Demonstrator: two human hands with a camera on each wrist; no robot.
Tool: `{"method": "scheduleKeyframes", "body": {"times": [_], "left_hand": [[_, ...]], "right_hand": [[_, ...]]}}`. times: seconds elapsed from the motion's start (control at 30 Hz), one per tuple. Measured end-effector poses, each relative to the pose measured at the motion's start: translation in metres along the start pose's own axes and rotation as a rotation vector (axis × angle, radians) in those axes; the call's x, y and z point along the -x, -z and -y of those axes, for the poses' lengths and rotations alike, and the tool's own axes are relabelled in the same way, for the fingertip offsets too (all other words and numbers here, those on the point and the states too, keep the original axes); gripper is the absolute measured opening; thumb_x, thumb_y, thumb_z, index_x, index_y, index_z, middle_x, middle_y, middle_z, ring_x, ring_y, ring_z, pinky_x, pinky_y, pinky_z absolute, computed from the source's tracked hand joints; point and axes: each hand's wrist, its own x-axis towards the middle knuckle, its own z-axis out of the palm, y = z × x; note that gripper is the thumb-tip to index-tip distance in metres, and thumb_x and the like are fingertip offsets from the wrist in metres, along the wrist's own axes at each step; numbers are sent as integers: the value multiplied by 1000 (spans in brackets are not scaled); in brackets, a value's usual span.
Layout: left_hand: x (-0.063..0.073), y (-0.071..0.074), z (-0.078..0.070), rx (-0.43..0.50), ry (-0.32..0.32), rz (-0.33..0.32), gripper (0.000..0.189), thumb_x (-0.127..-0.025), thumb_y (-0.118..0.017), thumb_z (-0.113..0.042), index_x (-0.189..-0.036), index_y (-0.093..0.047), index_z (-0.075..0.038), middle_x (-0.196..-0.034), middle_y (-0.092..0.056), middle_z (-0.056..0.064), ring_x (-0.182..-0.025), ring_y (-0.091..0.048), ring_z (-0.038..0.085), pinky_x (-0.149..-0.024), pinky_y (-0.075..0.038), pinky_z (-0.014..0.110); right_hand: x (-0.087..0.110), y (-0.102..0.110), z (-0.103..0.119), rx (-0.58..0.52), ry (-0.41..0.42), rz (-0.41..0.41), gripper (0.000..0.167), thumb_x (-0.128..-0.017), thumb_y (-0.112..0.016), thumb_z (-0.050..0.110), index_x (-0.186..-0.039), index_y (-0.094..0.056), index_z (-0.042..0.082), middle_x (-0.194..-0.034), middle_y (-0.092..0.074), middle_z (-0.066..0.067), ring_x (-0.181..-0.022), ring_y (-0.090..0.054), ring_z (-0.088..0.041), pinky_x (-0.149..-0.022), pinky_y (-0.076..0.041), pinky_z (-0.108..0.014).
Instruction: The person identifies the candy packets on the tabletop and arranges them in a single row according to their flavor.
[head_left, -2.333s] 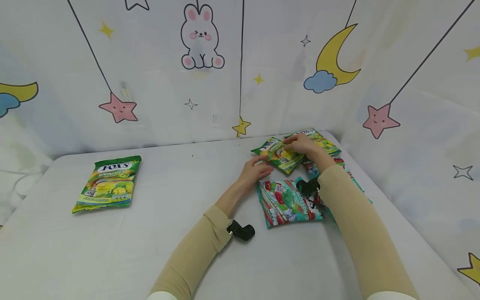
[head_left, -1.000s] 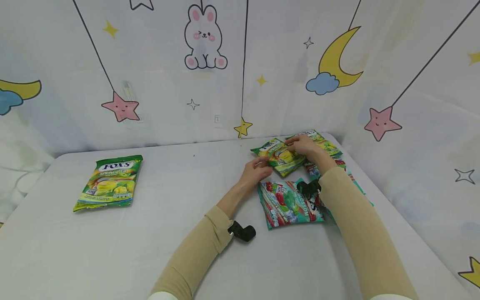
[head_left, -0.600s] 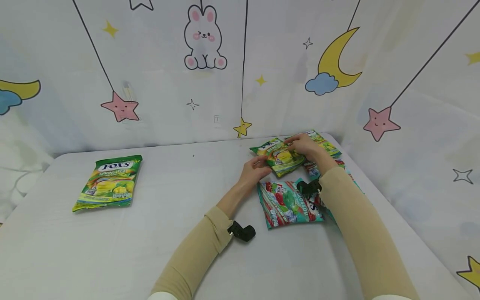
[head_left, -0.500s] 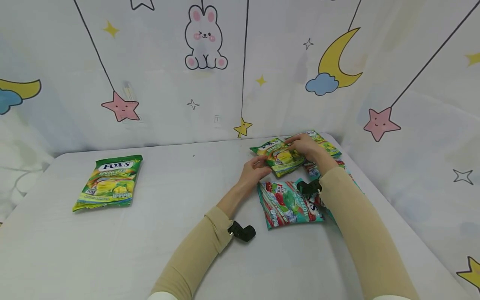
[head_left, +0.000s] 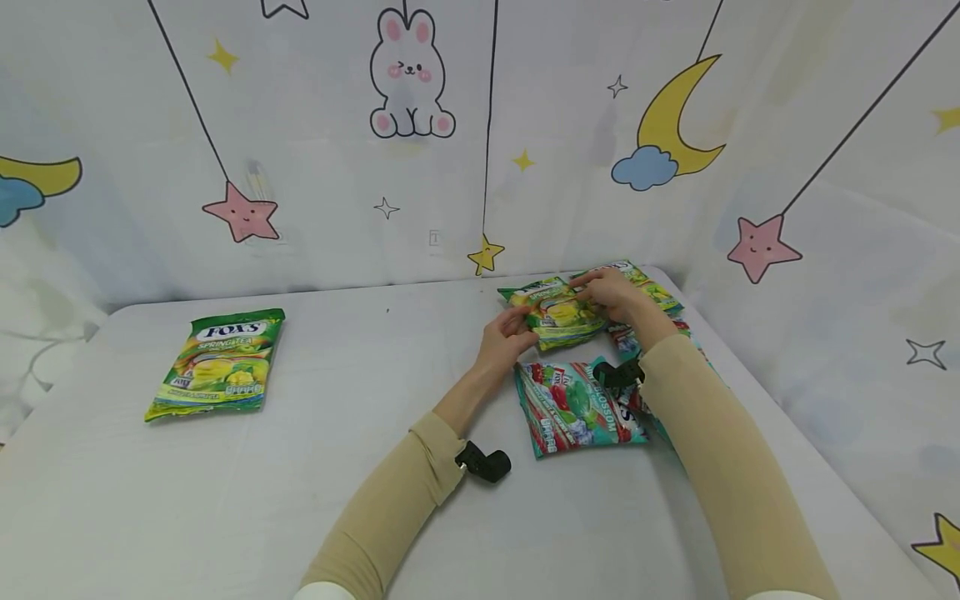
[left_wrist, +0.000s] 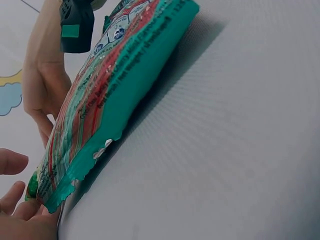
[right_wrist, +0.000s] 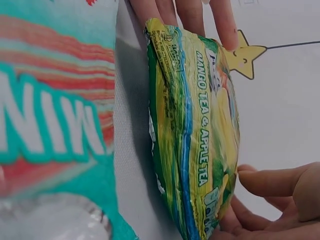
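Note:
A green and yellow FOX'S Spring Tea candy bag (head_left: 561,312) lies at the back right of the table, between both hands. At its left edge, my left hand (head_left: 504,340) grips the bag with thumb and fingers on either side of the edge. My right hand (head_left: 611,296) holds the bag's right side; in the right wrist view its thumb (right_wrist: 270,182) is on one face, with fingers lower down. Just in front lies a teal and red candy bag (head_left: 577,407), which fills much of the left wrist view and touches neither hand visibly.
Another green-yellow candy bag (head_left: 648,287) lies behind the right hand at the table's far corner. More teal-red bags (head_left: 624,337) are partly hidden under the right forearm. A single Spring Tea bag (head_left: 217,364) lies on the left of the white table (head_left: 360,417).
The Spring Tea bag between my hands has turned slightly and sits straighter, its lower end shifted left and up. My left hand has moved slightly up with it; the right hand stays nearly still.

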Motion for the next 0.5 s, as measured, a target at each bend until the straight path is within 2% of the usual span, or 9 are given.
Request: {"method": "scheduleKeyframes", "body": {"times": [0.07,0.1,0.17,0.2,0.27,0.33,0.4,0.5], "left_hand": [[0,0,0,5,-3,-11,55,-89,-61,3,-143,-51,-6,-150,-49,17,-138,-48,28,-108,-45,38],[0,0,0,8,-4,-17,56,-89,-61,3,-143,-51,-7,-150,-49,17,-138,-48,28,-108,-45,37],[-1,0,1,13,-7,-27,56,-88,-61,4,-142,-52,-7,-149,-50,16,-137,-49,27,-107,-46,37],[-1,0,1,13,-10,-34,56,-88,-61,4,-142,-52,-7,-149,-50,16,-137,-49,27,-107,-46,37],[-1,1,1,-6,-21,-47,55,-88,-61,3,-141,-53,-8,-149,-51,15,-136,-50,27,-107,-46,37],[-2,1,2,-26,-33,-59,55,-87,-61,3,-141,-54,-9,-147,-53,15,-135,-51,26,-108,-45,37],[-2,1,3,-47,-44,-71,55,-87,-61,2,-140,-55,-9,-146,-54,14,-134,-52,26,-108,-45,37],[-3,2,3,-61,-52,-86,55,-87,-61,2,-140,-55,-10,-145,-55,14,-134,-53,25,-108,-45,37]], "right_hand": [[0,0,0,-4,-6,0,41,-103,-48,7,-144,-53,7,-125,-50,-13,-86,-44,-22,-71,-34,-34],[0,-1,0,-8,-10,0,41,-103,-48,7,-144,-53,7,-134,-47,-16,-98,-47,-25,-74,-36,-34],[1,-1,1,-23,-13,13,42,-103,-48,6,-145,-52,7,-147,-40,-21,-119,-46,-33,-77,-36,-34],[1,-1,1,-27,-15,25,43,-103,-47,6,-146,-50,6,-158,-29,-21,-131,-39,-36,-80,-37,-35],[2,-2,2,-38,-18,35,44,-103,-47,6,-147,-49,6,-161,-23,-21,-142,-32,-40,-83,-39,-36],[4,-2,4,-52,-20,42,44,-103,-48,6,-147,-49,6,-162,-20,-22,-144,-29,-41,-87,-40,-39],[5,-3,5,-52,-22,48,44,-103,-48,7,-147,-48,6,-163,-18,-22,-146,-26,-42,-97,-42,-43],[6,-4,7,-59,-24,52,44,-103,-47,6,-147,-48,5,-163,-19,-22,-147,-25,-42,-109,-38,-51]]}}
